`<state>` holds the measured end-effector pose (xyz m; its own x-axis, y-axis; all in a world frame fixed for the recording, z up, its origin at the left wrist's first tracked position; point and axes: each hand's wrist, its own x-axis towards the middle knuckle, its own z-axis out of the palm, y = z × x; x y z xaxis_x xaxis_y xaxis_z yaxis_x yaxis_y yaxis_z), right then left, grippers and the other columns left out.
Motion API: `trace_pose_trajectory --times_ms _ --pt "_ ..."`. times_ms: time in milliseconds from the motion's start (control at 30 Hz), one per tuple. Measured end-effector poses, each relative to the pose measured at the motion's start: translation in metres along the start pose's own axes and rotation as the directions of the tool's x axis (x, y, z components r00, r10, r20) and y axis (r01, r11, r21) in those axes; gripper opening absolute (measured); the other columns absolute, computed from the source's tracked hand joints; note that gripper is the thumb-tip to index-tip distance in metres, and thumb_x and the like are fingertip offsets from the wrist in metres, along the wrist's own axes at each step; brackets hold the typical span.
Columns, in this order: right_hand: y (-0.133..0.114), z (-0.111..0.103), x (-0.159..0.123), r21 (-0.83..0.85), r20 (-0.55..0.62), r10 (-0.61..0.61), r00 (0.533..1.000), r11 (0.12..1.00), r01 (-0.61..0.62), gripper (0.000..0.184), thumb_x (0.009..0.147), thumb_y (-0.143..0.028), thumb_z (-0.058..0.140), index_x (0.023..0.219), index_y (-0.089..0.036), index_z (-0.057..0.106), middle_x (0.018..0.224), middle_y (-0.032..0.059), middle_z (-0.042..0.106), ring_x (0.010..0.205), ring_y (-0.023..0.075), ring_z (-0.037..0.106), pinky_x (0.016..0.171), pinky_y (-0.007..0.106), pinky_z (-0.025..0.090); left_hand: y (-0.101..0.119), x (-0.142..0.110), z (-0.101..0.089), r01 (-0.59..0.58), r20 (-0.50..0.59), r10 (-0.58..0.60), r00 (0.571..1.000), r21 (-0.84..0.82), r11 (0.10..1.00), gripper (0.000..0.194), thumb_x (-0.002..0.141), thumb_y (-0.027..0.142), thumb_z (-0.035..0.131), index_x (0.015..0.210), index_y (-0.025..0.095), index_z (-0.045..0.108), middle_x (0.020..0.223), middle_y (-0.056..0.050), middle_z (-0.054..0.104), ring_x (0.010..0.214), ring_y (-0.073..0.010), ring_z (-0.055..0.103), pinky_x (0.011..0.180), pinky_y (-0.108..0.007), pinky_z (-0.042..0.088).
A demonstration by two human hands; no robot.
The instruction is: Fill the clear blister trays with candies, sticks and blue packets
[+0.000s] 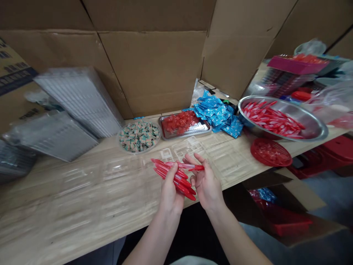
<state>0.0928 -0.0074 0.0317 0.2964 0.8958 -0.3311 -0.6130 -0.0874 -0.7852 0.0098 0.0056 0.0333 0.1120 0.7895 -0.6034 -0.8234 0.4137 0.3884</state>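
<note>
Seen from the head camera, the left hand (171, 191) clenches a bundle of red pens (176, 180), roughly five though overlap hides the exact count, angled from upper left to lower right. One more red pen (183, 166) lies almost level across the bundle's top, its tip end pointing right and nearer the right hand (206, 183). That hand's loosely spread fingers touch the pen, but I cannot tell whether they grip it. Both hands are over the table's near edge, above clear plastic trays (220, 158). Toward the far edge sit one round plate of wrapped sweets (139, 151), one steel tray (206, 129), a heap of blue sachets (217, 114), one red round basket (271, 152) and one steel bowl (311, 114) full of red pens.
</note>
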Motion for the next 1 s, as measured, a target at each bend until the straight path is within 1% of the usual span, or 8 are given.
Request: trace_pose_trajectory --times_ms 100,200,367,533,700,800,900,1000 --pt "0.001 -0.003 -0.003 -0.145 0.056 -0.084 0.995 0.985 0.092 0.038 0.088 -0.049 0.042 0.111 -0.022 0.055 0.110 0.0086 0.062 0.099 0.0202 0.057 0.050 0.022 0.044 0.001 -0.004 0.000 -0.025 0.028 0.024 0.999 0.028 0.999 0.016 0.074 0.021 0.065 0.088 0.014 0.061 0.063 0.000 0.058 0.049 -0.0089 0.054 0.045 -0.019 0.045" --pt "-0.002 -0.013 -0.006 -0.351 0.079 -0.192 0.978 0.913 0.207 0.034 0.086 -0.050 0.046 0.098 -0.021 0.060 0.087 0.0032 0.061 0.073 0.0120 0.054 0.055 0.022 0.042 0.006 -0.004 -0.002 -0.062 0.018 0.061 0.998 0.064 0.996 0.024 0.073 0.021 0.067 0.094 0.013 0.061 0.062 0.000 0.058 0.050 -0.0073 0.053 0.046 -0.017 0.044" --pt "-0.017 -0.029 -0.010 -0.434 0.211 0.014 0.977 0.897 0.081 0.026 0.083 -0.043 0.055 0.095 -0.020 0.061 0.062 -0.0040 0.048 0.051 0.0072 0.039 0.046 0.021 0.031 0.005 -0.004 -0.006 -0.085 0.047 0.078 0.996 0.165 0.983 0.029 0.069 0.024 0.070 0.094 0.012 0.062 0.066 -0.001 0.061 0.054 -0.0071 0.055 0.050 -0.016 0.044" --pt "-0.026 -0.036 -0.015 -0.584 0.287 -0.036 0.957 0.786 0.205 0.036 0.085 -0.041 0.052 0.113 -0.021 0.060 0.067 -0.0004 0.057 0.059 0.0110 0.049 0.055 0.025 0.039 0.000 -0.005 -0.010 -0.117 0.103 0.091 0.991 0.281 0.953 0.025 0.069 0.029 0.071 0.086 0.013 0.062 0.064 0.001 0.060 0.056 -0.0078 0.056 0.054 -0.017 0.044" --pt "-0.031 -0.040 -0.013 -0.527 0.352 0.232 0.907 0.850 -0.013 0.044 0.089 -0.050 0.039 0.113 -0.018 0.059 0.058 -0.0006 0.055 0.052 0.0119 0.047 0.048 0.024 0.036 -0.004 -0.006 -0.010 -0.192 0.097 0.168 0.981 0.376 0.906 0.023 0.067 0.030 0.072 0.080 0.014 0.060 0.065 0.002 0.059 0.056 -0.0080 0.055 0.054 -0.018 0.045" --pt "-0.042 -0.049 -0.010 -0.677 0.415 0.228 0.881 0.725 0.132 0.037 0.088 -0.047 0.042 0.089 -0.019 0.066 0.067 0.0008 0.057 0.061 0.0118 0.049 0.055 0.024 0.039 -0.012 -0.009 -0.006 -0.250 0.117 0.221 0.968 0.494 0.833 0.024 0.064 0.028 0.074 0.080 0.014 0.062 0.070 0.000 0.063 0.059 -0.0099 0.058 0.056 -0.020 0.047" --pt "-0.062 -0.070 0.009 -0.777 0.503 0.264 0.823 0.556 0.296 0.030 0.087 -0.042 0.046 0.088 -0.021 0.067 0.074 0.0009 0.061 0.068 0.0139 0.054 0.062 0.026 0.042 -0.020 -0.007 -0.002 -0.235 0.112 0.210 0.971 0.583 0.778 0.030 0.062 0.026 0.075 0.087 0.013 0.063 0.079 -0.004 0.067 0.068 -0.0128 0.062 0.062 -0.021 0.049" --pt "-0.097 -0.104 0.056 -0.810 0.546 0.077 0.834 0.305 0.502 0.026 0.085 -0.040 0.051 0.094 -0.023 0.068 0.084 0.0037 0.066 0.077 0.0179 0.057 0.071 0.031 0.043 -0.020 0.002 0.000 -0.151 0.061 0.144 0.988 0.620 0.770 0.034 0.062 0.027 0.075 0.089 0.012 0.060 0.069 -0.003 0.065 0.061 -0.0123 0.061 0.056 -0.020 0.047"
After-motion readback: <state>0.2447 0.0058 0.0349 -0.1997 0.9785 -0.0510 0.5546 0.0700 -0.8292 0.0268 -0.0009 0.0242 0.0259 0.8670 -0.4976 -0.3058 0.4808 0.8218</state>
